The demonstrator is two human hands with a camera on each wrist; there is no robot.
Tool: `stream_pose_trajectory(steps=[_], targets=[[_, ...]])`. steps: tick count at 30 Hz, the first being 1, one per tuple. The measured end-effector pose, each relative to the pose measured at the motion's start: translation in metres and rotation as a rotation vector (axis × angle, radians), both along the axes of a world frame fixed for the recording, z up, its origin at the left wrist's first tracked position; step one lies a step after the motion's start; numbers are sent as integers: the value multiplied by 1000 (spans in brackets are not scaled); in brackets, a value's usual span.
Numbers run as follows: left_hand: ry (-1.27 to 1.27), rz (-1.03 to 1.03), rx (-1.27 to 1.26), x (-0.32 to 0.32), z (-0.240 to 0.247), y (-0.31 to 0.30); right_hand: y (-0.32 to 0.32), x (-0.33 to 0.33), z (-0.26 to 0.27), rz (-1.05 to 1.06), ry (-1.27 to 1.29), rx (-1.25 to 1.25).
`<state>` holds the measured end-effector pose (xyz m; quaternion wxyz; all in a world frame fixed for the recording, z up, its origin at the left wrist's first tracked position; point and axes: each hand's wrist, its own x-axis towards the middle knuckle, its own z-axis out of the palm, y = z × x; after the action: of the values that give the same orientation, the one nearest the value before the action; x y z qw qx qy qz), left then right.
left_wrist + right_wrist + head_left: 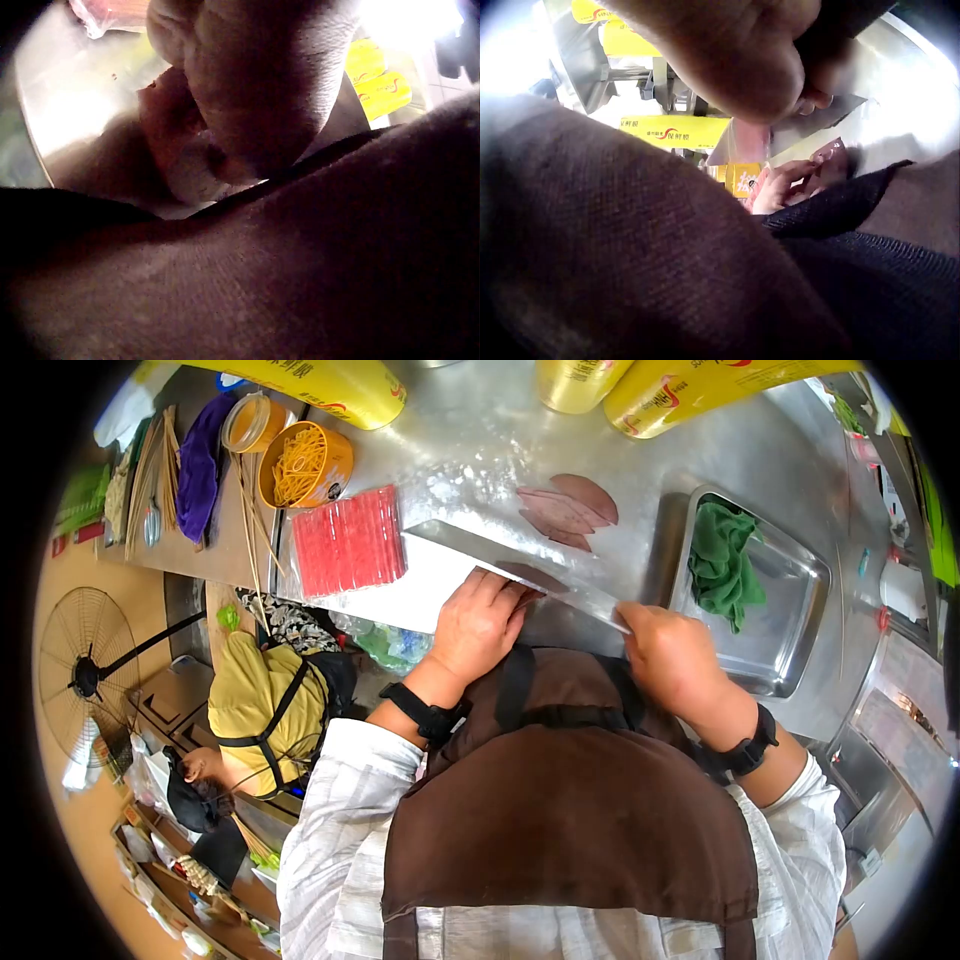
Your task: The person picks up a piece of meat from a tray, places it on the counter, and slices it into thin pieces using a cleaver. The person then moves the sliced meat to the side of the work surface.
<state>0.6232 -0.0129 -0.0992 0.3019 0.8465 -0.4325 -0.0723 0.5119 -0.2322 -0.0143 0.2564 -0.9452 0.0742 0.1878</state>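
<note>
My right hand (678,660) grips the handle of a broad knife (470,544), its blade slanting up and left across the front of my left hand (474,622). Between the left fingers and the blade shows a reddish-brown piece of meat (169,139); in the right wrist view the left hand (780,187) holds this meat piece (830,161) at its fingertips. Much of the piece is hidden by the hand and knife. Thin pinkish-brown slices (562,510) lie overlapping on the steel counter beyond the blade.
A wrapped pack of red sticks (350,542) lies left on a white board (432,582). Behind it stands a tub of yellow strips (302,465). Right is a metal tray (775,650) with a green cloth (725,560). Yellow rolls (350,390) lie behind. Another person (265,705) is at left.
</note>
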Motion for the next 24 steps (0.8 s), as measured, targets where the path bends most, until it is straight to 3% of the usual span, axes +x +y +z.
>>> stream_pose_trajectory(steps=[24], targets=[[-69, -37, 24, 2, -15, 4, 8, 14, 7, 100, 14, -43]])
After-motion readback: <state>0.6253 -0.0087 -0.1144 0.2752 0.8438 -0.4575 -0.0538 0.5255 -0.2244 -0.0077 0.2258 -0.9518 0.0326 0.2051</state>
